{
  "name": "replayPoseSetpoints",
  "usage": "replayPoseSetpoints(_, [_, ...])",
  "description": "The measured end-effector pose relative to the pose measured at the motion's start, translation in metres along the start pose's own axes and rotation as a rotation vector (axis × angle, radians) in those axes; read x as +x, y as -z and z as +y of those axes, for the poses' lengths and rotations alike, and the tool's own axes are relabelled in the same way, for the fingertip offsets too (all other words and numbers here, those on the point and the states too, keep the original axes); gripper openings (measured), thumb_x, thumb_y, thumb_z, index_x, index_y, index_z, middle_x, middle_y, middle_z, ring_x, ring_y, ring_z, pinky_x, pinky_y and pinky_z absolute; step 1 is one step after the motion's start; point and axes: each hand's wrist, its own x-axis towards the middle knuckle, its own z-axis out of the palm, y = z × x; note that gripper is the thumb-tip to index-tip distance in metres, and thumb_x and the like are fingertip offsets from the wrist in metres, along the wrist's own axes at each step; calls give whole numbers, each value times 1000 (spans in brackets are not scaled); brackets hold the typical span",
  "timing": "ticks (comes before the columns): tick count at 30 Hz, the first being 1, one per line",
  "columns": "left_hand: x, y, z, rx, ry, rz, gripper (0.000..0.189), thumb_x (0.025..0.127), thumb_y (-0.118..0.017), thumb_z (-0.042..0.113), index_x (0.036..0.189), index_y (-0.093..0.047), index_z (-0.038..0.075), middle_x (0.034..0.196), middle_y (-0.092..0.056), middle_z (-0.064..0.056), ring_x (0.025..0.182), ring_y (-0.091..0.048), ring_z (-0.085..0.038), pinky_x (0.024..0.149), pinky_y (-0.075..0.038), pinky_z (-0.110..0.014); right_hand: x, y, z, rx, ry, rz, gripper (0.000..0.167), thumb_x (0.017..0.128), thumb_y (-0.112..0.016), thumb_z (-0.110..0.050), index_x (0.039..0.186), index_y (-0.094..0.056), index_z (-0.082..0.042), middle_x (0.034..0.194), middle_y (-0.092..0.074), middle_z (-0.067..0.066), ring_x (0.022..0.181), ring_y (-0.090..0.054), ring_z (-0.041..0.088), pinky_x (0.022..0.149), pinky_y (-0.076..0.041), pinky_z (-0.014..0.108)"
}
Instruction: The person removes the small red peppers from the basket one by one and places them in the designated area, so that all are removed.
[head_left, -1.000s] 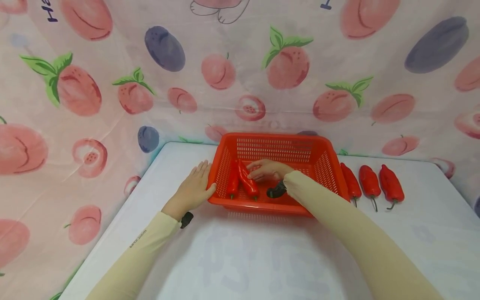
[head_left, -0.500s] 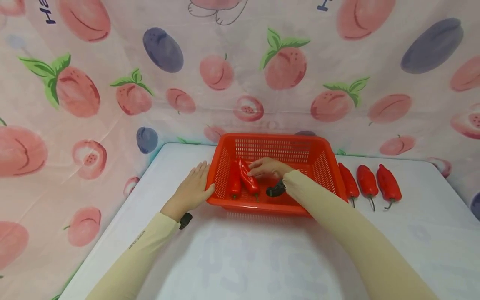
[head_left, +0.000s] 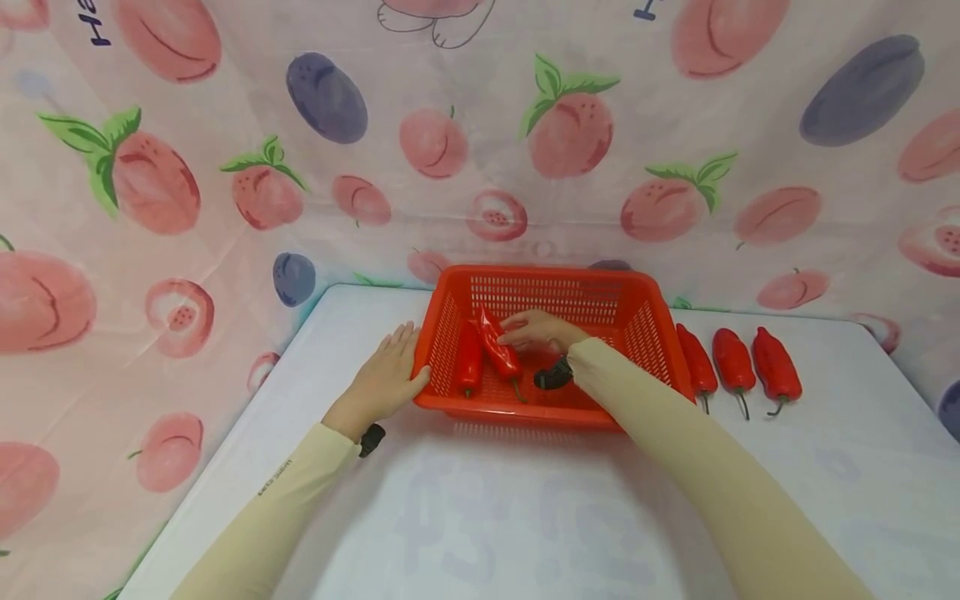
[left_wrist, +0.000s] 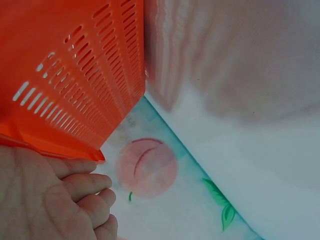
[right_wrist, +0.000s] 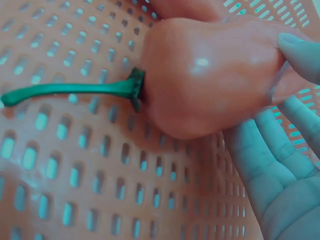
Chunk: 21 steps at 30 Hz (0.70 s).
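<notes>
A red plastic basket with slotted walls stands on the white table. Inside it, at the left, lie two long red peppers with green stems. My right hand reaches in and holds the right-hand pepper; in the right wrist view the thumb lies against the pepper's far part, with fingers on its other side. The second pepper lies beside it along the left wall. My left hand rests with straight fingers against the basket's left rim, its palm side showing in the left wrist view.
On the table, right of the basket, three more red peppers lie in a row: one close by the wall, a middle pepper and an outer pepper. A fruit-print cloth hangs behind the table.
The pepper in my right hand has shifted slightly away from me, its stem end swinging a little to the right. My left hand has stayed at the rim.
</notes>
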Motion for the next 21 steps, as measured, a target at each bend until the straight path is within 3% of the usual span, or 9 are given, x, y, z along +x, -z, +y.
replayPoseSetpoints(13, [0, -2, -1, -34, -2, 9, 68, 95, -39, 32, 148, -17, -6, 155, -17, -23, 146, -13, -35, 120, -13, -48, -3, 5, -6, -25, 35, 47, 55, 89, -61, -14, 139, -41, 1, 140, -47, 19, 122, -54, 35, 103, -45, 41])
replayPoseSetpoints(21, [1, -2, -2, -56, 2, 9, 68, 96, -37, 34, 148, -17, -4, 156, -15, -20, 146, -11, -34, 120, -12, -47, -7, 11, -16, 54, 62, 91, 58, 90, -60, -12, 141, -36, 2, 144, -42, 20, 127, -48, 37, 105, -43, 43])
